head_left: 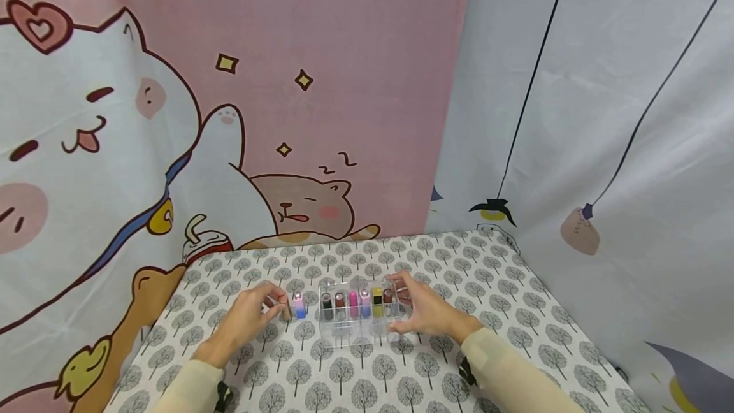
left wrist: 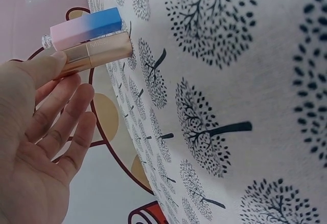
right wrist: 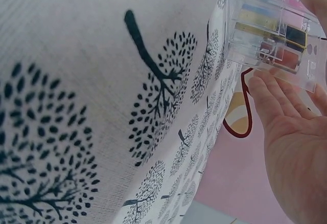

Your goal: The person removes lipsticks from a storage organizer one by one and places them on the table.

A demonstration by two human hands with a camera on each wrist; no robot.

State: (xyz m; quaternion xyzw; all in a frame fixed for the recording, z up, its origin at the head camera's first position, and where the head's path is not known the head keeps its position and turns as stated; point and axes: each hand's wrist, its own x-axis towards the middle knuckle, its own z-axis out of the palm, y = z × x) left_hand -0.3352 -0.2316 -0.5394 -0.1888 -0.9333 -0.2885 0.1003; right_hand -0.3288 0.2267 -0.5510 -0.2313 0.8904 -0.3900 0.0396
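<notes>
Pinching a slim, shiny gold lipstick tube [left wrist: 110, 49], left hand [head_left: 254, 308], right hand [head_left: 427, 311] gripping clear organizer [head_left: 351, 338]

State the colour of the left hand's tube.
The tube is gold, clearest in the left wrist view.

Clear organizer [head_left: 344, 335]; lipsticks [head_left: 353, 304] inside

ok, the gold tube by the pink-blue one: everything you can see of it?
The gold tube is slim and metallic-looking, in two sections split by a seam: a glossier upper part and a paler lower part with faint lettering, not fully legible. It looks closed and roughly upright, pinched near its top by the left hand. It is just left of the pink-blue tube, with a small gap in the head view. Whether its base touches the cloth, I can't tell.
</notes>
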